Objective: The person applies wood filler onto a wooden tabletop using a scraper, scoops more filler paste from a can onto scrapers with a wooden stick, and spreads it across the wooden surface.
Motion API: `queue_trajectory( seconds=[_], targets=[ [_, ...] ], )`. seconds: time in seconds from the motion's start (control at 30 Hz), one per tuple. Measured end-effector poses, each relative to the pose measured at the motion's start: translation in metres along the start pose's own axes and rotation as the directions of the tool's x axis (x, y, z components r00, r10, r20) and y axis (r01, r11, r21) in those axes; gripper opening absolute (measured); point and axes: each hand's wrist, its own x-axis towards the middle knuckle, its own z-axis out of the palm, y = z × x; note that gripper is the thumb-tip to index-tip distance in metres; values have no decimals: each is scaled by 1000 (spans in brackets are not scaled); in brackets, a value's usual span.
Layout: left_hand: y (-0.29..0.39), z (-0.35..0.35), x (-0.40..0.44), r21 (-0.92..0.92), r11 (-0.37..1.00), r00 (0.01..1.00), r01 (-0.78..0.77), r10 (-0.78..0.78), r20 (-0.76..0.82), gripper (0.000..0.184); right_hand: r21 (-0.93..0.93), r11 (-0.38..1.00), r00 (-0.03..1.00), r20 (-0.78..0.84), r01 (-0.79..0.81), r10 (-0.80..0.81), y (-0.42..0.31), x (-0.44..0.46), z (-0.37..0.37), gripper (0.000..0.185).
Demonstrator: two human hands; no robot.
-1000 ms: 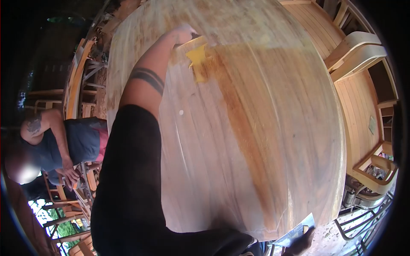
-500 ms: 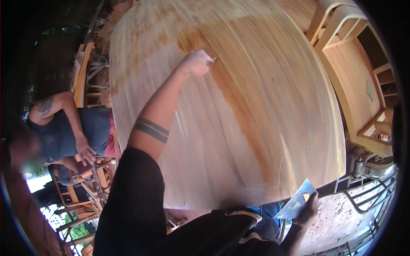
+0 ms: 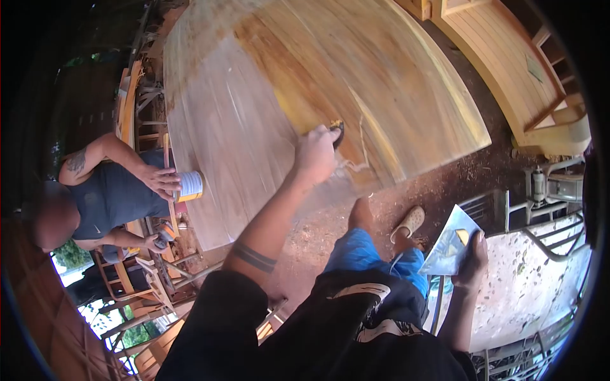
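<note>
A large wooden slab (image 3: 394,89) fills the upper middle of the view, its left part paler and a yellow-brown band spread along the grain. Near its lower edge my left hand (image 3: 316,154) is closed on a small dark spreader (image 3: 338,133), with yellow paste at its top. The spreader's working edge is partly hidden. Away from the slab, at the lower right, my right hand (image 3: 472,261) grips a thin flat sheet (image 3: 450,242) by its side. A lump of yellow paste (image 3: 462,235) sits on this sheet, close to my fingers.
At the left, another person (image 3: 124,190) holds a labelled can (image 3: 189,186) at the slab's edge and an object in the other hand. Wooden furniture (image 3: 502,70) stands upper right. A speckled pale panel (image 3: 534,286) and metal frames lie lower right.
My left hand has come down the slab toward its lower edge with the spreader. My right hand and the sheet have risen in view. The other person's can has appeared beside the slab.
</note>
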Motion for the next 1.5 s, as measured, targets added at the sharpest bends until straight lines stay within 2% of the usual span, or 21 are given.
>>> queue_trajectory(
  seconds=[0.17, 0.3, 0.4, 0.43, 0.47, 0.57, 0.6, 0.63, 0.67, 0.73, 0.8, 0.83, 0.87, 0.93, 1.0, 1.03, 1.13, 1.2, 1.27, 1.33, 1.5],
  targets=[
    [55, 41, -72, 38, 995, 982, -91, 96, -163, 37, -3, 1000, 1000, 17, -8, 8, 5, -20, -19, 40],
    [84, 52, -109, 100, 990, 990, -96, 106, -92, 41, 19, 999, 999, 39, -34, 33, 6, -34, -36, 40],
    [86, 43, -124, -59, 985, 987, -160, 161, 9, 39, 31, 999, 999, 22, -32, 31, 6, -41, -42, 40],
    [76, 34, -123, -140, 976, 985, -166, 169, 10, 36, 32, 999, 1000, -4, -18, 18, 8, -43, -47, 40],
    [54, 29, -109, -87, 955, 953, -285, 272, -135, 32, 35, 999, 999, -32, -7, 8, 9, -46, -52, 40],
    [-20, -34, -18, -28, 990, 989, 140, -141, -38, 37, 22, 1000, 999, -33, 2, -2, 9, -55, -71, 40],
    [-64, -48, 22, 155, 988, 998, 16, -8, -55, 42, 15, 1000, 1000, -27, 9, -8, 9, -54, -78, 40],
    [-102, -55, 65, 197, 980, 980, 11, 29, -199, 44, -19, 999, 997, -75, 27, -28, 12, -53, -85, 39],
    [-146, -65, 112, 136, 990, 981, -43, 67, -184, 39, -45, 996, 975, -206, 72, -79, 4, -56, -56, 32],
    [-199, -85, 170, 166, 986, 994, -34, 51, -101, 36, -35, 997, 979, -190, 63, -69, 1, -58, -58, 32],
    [-209, -89, 194, 62, 997, 998, 40, -37, -51, 37, -101, 990, 979, -171, 98, -115, 4, -60, -72, 34],
    [-212, -90, 200, 9, 996, 996, 84, -84, -16, 38, -185, 980, 951, -285, 70, -121, 4, -62, -75, 32],
    [-213, -93, 208, -45, 995, 993, 94, -90, 80, 39, -142, 986, 965, -232, 89, -121, 7, -57, -76, 30],
    [-204, -93, 202, -164, 974, 948, 154, -98, 304, 41, -77, 993, 985, -143, 84, -94, 2, -63, -67, 27],
    [-172, -89, 173, -144, 987, 934, 67, -11, 358, 40, -133, 985, 991, -63, 111, -120, 15, -55, -93, 30],
    [-155, -86, 155, -133, 991, 927, 19, 32, 374, 40, -106, 991, 989, -113, 78, -90, 13, -52, -76, 31],
    [-117, -62, 102, -196, 976, 927, 95, -14, 376, 38, -74, 997, 996, -91, 18, -25, 11, -36, -33, 37],
    [-92, -46, 70, -126, 976, 919, -177, 210, 333, 36, -49, 999, 999, 37, 14, -12, 5, -32, -17, 33],
    [-56, -34, 33, -125, 991, 935, -43, 84, 343, 32, 5, 999, 990, 136, -45, 44, 2, -29, -1, 39],
    [-34, -15, 0, -154, 986, 972, -67, 99, 214, 31, -8, 999, 991, 128, -37, 38, 3, -27, 1, 40],
    [28, 8, -69, -139, 990, 963, -27, 63, 262, 30, -89, 995, 993, 111, -34, 44, -6, -33, 16, 48]
  ],
)
